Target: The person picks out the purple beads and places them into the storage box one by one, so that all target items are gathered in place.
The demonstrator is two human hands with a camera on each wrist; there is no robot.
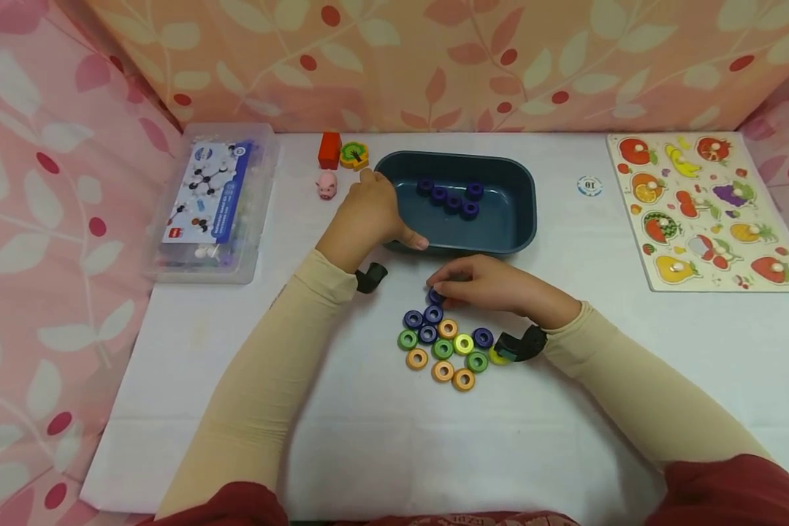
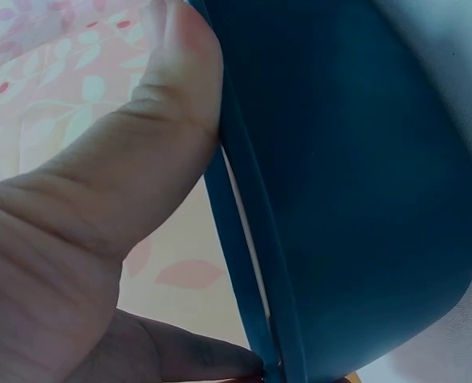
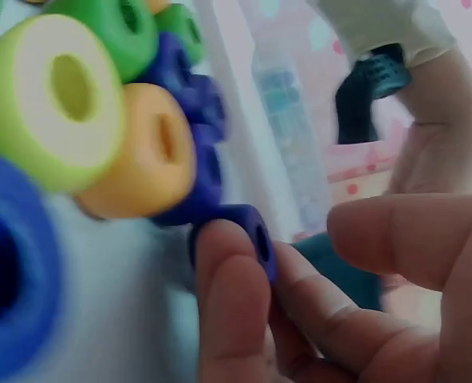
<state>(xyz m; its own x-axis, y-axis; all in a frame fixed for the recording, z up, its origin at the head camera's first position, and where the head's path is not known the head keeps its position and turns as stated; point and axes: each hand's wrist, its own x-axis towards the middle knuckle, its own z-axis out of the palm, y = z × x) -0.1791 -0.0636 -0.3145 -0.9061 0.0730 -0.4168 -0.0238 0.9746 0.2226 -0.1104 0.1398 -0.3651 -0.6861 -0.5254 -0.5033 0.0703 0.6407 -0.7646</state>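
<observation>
A dark teal plastic tub [image 1: 463, 237] stands at the back middle, with several dark blue rings [image 1: 454, 202] on its floor. My left hand [image 1: 371, 208] grips the tub's left end; in the left wrist view the thumb [image 2: 184, 72] lies against the rim and a finger reaches the rim lower down. In front of the tub my right hand [image 1: 493, 285] holds a dark blue ring [image 3: 256, 235] between its fingertips, at the top of a cluster of rings. That cluster has dark blue, orange rings [image 1: 443, 371], green rings [image 1: 477, 361] and yellow-green rings [image 1: 463, 344], lying flat.
At the left lies a clear plastic case [image 1: 237, 270] with a molecule-model label. A red block [image 1: 329, 150], a tree piece [image 1: 353, 155] and a pink pig [image 1: 326, 185] stand left of the tub. Rightward are a round token [image 1: 589, 186] and a fruit puzzle board [image 1: 710, 212].
</observation>
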